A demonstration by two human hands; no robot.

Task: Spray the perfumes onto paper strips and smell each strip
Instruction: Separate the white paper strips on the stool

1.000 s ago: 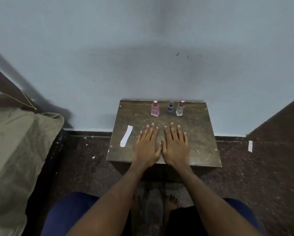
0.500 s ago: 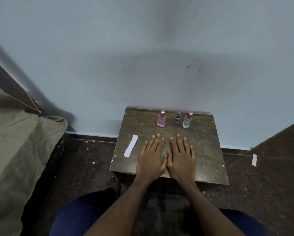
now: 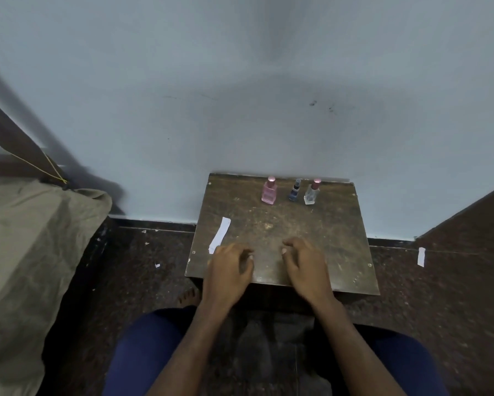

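Perfume bottles, three of them, stood upright in a row near the far edge of the small wooden table, close to the pale blue wall. From my head camera, the only view, the pink bottle was on the left, the small dark blue bottle in the middle, and the clear bottle with a pinkish cap on the right, each apart from its neighbour. One white paper strip lay flat near the table's left edge, its near end just beside my left hand. My two hands rested over the near part of the table, well apart from the bottles. My left hand's fingers were loosely curled and held nothing. My right hand was likewise loosely curled and held nothing. A second white strip of paper lay on the dark speckled floor to the right. One olive cloth bundle sat at the left. My knees, in blue, showed below.
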